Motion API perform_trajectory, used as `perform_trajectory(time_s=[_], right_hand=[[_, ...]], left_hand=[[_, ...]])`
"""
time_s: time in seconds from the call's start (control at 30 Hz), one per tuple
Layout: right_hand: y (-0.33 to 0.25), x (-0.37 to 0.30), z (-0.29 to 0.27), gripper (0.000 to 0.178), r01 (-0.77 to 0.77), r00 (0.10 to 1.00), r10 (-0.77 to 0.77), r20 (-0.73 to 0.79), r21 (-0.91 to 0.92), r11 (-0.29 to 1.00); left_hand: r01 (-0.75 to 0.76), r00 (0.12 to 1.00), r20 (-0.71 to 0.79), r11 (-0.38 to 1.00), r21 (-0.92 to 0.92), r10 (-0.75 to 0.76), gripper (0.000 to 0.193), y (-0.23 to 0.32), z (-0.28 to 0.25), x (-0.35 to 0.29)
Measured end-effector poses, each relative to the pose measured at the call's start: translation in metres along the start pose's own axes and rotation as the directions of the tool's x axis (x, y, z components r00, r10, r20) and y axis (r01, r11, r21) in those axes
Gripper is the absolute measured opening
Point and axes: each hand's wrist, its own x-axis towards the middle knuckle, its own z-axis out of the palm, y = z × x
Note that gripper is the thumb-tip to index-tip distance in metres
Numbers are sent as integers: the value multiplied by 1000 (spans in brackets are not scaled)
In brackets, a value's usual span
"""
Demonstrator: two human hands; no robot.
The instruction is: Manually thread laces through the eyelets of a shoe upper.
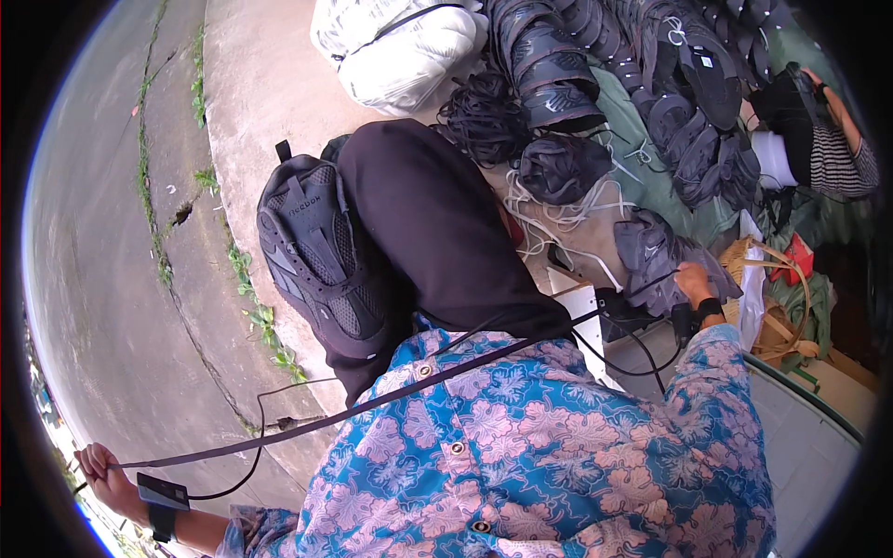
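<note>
A long, flat dark shoelace (372, 403) is stretched across the front of my patterned shirt. My left hand (110, 479), far out at the lower left, is closed on one end of it. My right hand (693, 282) grips it on the other side, next to a dark grey shoe upper (648, 256). On my lap, against my dark trouser leg, rests a black-and-grey sneaker (321, 246), its toe toward me. No lace is visible across its front. Part of the lace near my right hand is hard to tell from the dark cables there.
Beyond my knees lie a bundle of black laces (484, 119), loose white laces (567, 223) and rows of stacked dark shoe uppers (553, 70). A white sack (400, 56) stands at the back. A wicker basket (744, 270) and another person's striped sleeve (842, 160) are at right.
</note>
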Motion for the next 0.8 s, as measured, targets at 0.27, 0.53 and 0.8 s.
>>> perform_trajectory(time_s=[0.27, 0.53, 0.8], right_hand=[[-206, 20, -6, 16, 96, 949, -302, 91, 828, 552], [-341, -49, -61, 12, 323, 894, -431, -123, 844, 428], [-446, -249, -186, 24, 452, 103, -883, -457, 813, -368]], left_hand=[[522, 791, 63, 725, 450, -608, 24, -170, 79, -91], [581, 706, 87, 645, 497, -703, 26, -199, 147, -149], [611, 719, 300, 776, 155, -627, 28, -247, 212, -192]])
